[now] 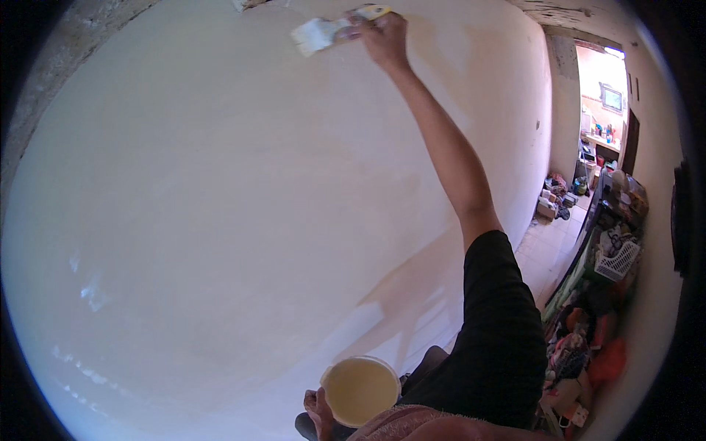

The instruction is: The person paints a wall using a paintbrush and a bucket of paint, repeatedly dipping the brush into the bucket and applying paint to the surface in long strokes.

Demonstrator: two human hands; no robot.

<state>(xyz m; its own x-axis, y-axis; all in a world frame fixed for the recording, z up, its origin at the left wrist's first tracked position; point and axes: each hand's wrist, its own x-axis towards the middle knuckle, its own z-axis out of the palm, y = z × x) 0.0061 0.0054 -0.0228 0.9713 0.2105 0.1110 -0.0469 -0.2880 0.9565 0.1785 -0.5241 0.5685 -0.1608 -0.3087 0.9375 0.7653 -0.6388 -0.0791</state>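
My right hand [382,40] is raised high on the white wall [220,176], closed round a wide paintbrush [320,35] whose pale, paint-covered bristles lie at the wall's upper part. The arm reaches up from the lower right in a dark short sleeve. Low in the view, my left hand [318,411] grips the rim and side of a round white container [360,389] holding cream-coloured liquid. Part of that hand is hidden by the container. Lighter wet-looking patches show at the wall's lower left.
A rough grey edge [51,51] borders the wall at upper left. At right runs a narrow tiled floor [544,242] beside piled household items and a white plastic basket [616,259]. A bright doorway [603,81] opens beyond, with a heap of things [555,198] near it.
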